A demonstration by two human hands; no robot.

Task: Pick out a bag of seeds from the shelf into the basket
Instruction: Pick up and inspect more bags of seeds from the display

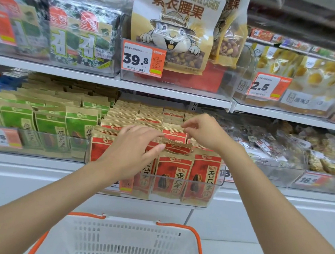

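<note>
Here both hands [133,150] [201,130] reach, fingers [156,147] spread, over red seed bags [173,173].

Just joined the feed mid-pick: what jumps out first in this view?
The big purple cashew bag with its cartoon squirrel dominates the upper shelf, behind an orange 39.8 price tag. Below it, the left hand and right hand reach into the clear bin of red seed bags, with green seed bags alongside to the left. The white basket with orange handles waits at the bottom.
</note>
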